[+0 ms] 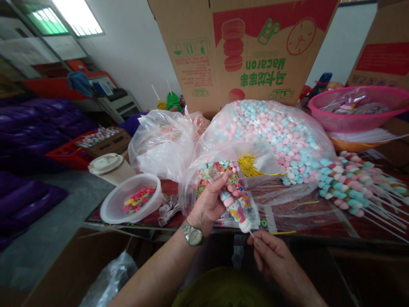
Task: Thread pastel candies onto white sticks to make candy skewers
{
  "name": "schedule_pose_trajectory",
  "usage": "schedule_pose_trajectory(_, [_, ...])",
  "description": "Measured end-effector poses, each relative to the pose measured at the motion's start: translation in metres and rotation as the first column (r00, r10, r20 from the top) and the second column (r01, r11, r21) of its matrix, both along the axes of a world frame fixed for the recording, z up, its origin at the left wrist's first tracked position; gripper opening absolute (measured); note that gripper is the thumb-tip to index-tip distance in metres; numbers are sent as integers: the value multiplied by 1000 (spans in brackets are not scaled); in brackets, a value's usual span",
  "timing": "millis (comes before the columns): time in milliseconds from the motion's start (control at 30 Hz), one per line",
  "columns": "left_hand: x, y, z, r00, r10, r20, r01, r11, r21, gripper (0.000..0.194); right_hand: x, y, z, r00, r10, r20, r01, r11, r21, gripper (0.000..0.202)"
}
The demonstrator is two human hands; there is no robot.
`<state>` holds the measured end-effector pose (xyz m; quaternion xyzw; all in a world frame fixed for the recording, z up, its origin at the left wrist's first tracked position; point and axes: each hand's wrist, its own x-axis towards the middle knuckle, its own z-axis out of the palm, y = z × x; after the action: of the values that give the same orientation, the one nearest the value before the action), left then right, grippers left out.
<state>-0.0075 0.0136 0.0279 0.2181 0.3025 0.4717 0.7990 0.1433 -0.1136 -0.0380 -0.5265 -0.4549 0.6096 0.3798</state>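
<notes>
A candy skewer (pixel 236 211) with pink, white and blue pieces and a printed wrapper slants between my hands. Around its upper end the fingers of my left hand (pixel 212 198) are closed. My right hand (pixel 270 251) pinches the thin white stick at its lower end. Behind my left hand lies an open clear bag of colourful ring candies (pixel 204 175), with printed wrappers (pixel 253 213) beneath. Yellow twist ties (pixel 249 166) lie just beyond. A big clear bag of pink, blue and white candies (pixel 275 132) stands farther back.
At the left are a translucent bowl (pixel 110 209) of ring candies, a lidded white cup (pixel 111 168) and a white plastic bag (pixel 159 149). Finished skewers (pixel 348 183) are piled right, below a pink basket (pixel 351 121). A large cardboard box (pixel 198 51) stands behind.
</notes>
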Motion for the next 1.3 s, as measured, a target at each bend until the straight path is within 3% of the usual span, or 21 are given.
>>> schedule_pose_trajectory(67, [1, 3, 4, 999, 24, -39, -27, 996, -89, 13, 4, 0, -5, 973, -114, 199, 71, 975, 212, 35])
schedule_pose_trajectory(133, [3, 1, 4, 996, 54, -64, -63, 987, -147, 18, 8, 1, -11, 887, -274, 371, 93, 894, 438, 31])
schedule_pose_trajectory(233, [11, -8, -2, 990, 114, -83, -125, 981, -148, 20, 7, 1, -16, 801, -370, 471, 44, 820, 570, 30])
schedule_pose_trajectory(400, [28, -24, -13, 989, 125, -78, -137, 974, -179, 37, -11, 6, -1, 891, -223, 396, 31, 898, 438, 34])
schedule_pose_trajectory(533, [26, -22, -14, 988, 148, -47, -153, 979, -135, 38, -15, 11, 5, 914, -212, 345, 79, 928, 363, 36])
schedule_pose_trajectory(700, [20, -22, -16, 981, 192, -37, -195, 975, -103, 36, -15, 8, 2, 892, -153, 425, -34, 915, 401, 37])
schedule_pose_trajectory(933, [42, -51, -31, 980, 137, -142, -153, 982, -111, 45, -35, 21, 4, 877, -228, 424, -8, 874, 486, 32])
schedule_pose_trajectory(1067, [43, -49, -36, 941, 177, -289, -164, 984, 69, 48, -42, 28, 0, 837, -248, 488, -11, 884, 467, 31])
schedule_pose_trajectory(1133, [37, -49, -35, 939, 137, -316, -94, 984, 149, 49, -41, 31, 0, 843, -249, 476, -9, 880, 475, 30])
schedule_pose_trajectory(1200, [25, -54, -29, 931, 18, -365, 70, 972, 225, 47, -34, 35, 5, 867, -242, 436, -3, 872, 490, 31])
schedule_pose_trajectory(1233, [16, -58, -23, 905, -51, -422, 182, 943, 277, 42, -28, 38, 8, 878, -237, 416, 0, 868, 496, 32])
schedule_pose_trajectory(1300, [-7, -64, -7, 804, -97, -587, 392, 828, 400, 25, -11, 41, 16, 884, -215, 416, -17, 873, 487, 32])
